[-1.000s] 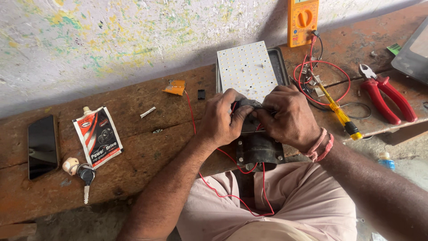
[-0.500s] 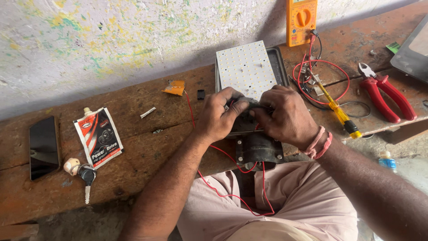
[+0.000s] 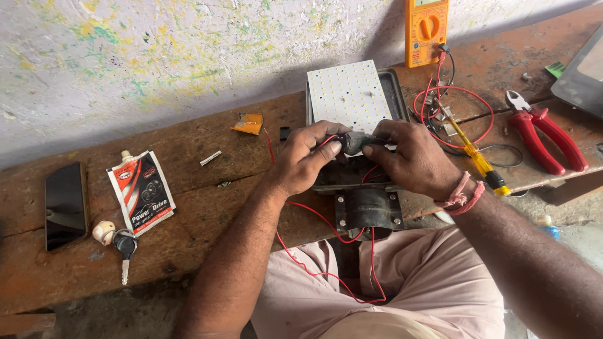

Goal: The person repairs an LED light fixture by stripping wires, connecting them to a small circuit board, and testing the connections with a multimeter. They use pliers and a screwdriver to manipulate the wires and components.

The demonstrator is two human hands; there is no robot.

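My left hand (image 3: 308,160) and my right hand (image 3: 408,157) meet over a dark metal lamp housing (image 3: 367,207) at the bench's front edge. Both pinch a small dark part (image 3: 353,142) between their fingertips, and red wires (image 3: 326,270) run from it down over my lap. A white board dotted with tiny lights (image 3: 347,94) lies just behind my hands, partly hidden by them.
On the wooden bench (image 3: 207,207) lie a black phone (image 3: 64,204), a grease sachet (image 3: 142,191), a key (image 3: 125,248), an orange scrap (image 3: 249,123), a yellow multimeter (image 3: 426,28) with red leads, a yellow screwdriver (image 3: 477,160) and red-handled pliers (image 3: 545,135).
Both hands have lifted slightly off the housing and now pinch the small dark part between them; the fingers have shifted from gripping the housing top to holding the part higher.
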